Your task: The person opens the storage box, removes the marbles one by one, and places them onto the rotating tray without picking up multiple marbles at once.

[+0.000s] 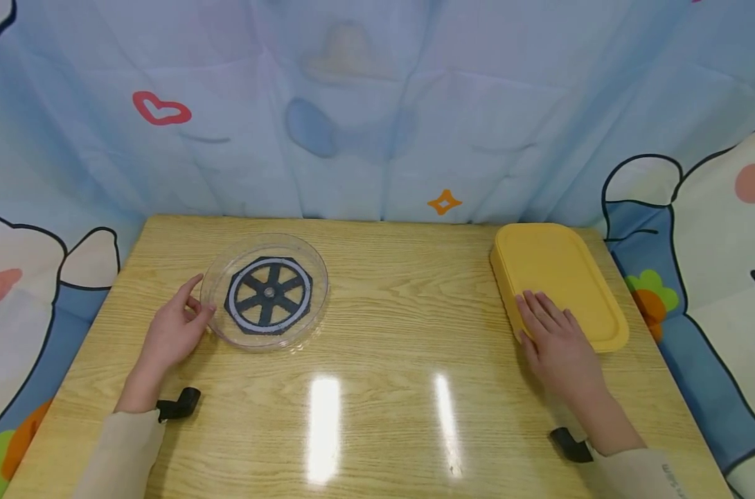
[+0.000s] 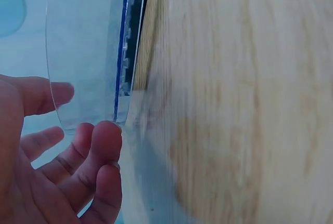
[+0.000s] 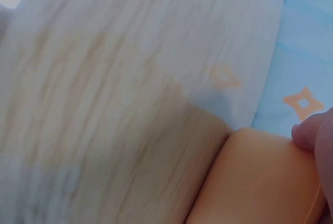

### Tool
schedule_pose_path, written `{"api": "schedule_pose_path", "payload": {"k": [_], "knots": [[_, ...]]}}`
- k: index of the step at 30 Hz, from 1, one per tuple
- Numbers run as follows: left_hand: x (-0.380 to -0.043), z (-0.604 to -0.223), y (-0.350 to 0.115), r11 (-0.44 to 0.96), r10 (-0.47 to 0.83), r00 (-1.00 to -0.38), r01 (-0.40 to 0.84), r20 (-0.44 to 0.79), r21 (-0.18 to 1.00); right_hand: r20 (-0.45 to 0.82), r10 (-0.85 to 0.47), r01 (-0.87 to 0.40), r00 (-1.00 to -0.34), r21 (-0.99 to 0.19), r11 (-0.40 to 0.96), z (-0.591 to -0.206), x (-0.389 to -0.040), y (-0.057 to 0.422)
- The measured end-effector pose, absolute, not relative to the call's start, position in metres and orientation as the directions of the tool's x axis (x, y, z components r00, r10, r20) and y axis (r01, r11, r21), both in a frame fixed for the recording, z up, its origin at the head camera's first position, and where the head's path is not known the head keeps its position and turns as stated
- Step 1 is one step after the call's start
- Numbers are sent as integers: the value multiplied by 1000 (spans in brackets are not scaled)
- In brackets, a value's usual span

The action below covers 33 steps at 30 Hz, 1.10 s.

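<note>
A clear round dish (image 1: 318,305) stands at the left of the table. In it lies a black eight-sided wheel shape (image 1: 267,272) with spokes and a pale ring. My left hand (image 1: 176,331) is at the dish's left side, index finger and thumb at its edge and the other fingers loosely bent. The left wrist view shows the dish's clear wall (image 2: 86,42) beside the fingertips. To the right sits a yellow box (image 1: 555,260) with a rounded lid. Across its front left part my right hand (image 1: 561,350) rests with straight fingers; its thumb is at the box's left side.
Both things stand on a wood-grain table (image 1: 402,312), shiny with light reflections near the middle front. Behind it hangs a blue patterned curtain (image 1: 377,138), which also borders both sides. A black wrist camera (image 1: 179,404) sits by the left sleeve, another (image 1: 571,445) by the right.
</note>
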<state>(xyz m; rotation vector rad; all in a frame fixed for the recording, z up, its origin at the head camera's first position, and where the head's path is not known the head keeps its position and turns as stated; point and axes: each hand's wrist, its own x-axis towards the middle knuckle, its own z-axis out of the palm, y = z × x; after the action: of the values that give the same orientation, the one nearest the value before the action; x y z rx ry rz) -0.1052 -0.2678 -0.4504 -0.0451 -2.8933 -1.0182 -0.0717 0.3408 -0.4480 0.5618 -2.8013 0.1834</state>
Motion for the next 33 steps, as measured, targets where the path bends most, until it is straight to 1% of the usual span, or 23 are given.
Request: {"api": "schedule_pose_path", "payload": {"k": [10, 16, 23, 28, 33], "knots": [[-110, -452, -266, 770, 16, -999, 45, 51, 636, 281, -331, -367, -901, -85, 926, -446, -68, 329], [-110, -450, -263, 759, 18, -998, 48, 53, 649, 242, -322, -355, -915, -103, 929, -444, -65, 317], [-111, -452, -264, 766, 19, -999, 40, 39, 642, 267, -327, -358, -907, -76, 931, -443, -60, 298], [-111, -453, -265, 776, 32, -999, 17, -13, 631, 313, -336, -373, -888, -62, 926, -446, -58, 286], [-109, -450, -265, 746, 60, -993, -23, -101, 666, 334, -348, -381, -876, -36, 924, -448, -56, 276]]}}
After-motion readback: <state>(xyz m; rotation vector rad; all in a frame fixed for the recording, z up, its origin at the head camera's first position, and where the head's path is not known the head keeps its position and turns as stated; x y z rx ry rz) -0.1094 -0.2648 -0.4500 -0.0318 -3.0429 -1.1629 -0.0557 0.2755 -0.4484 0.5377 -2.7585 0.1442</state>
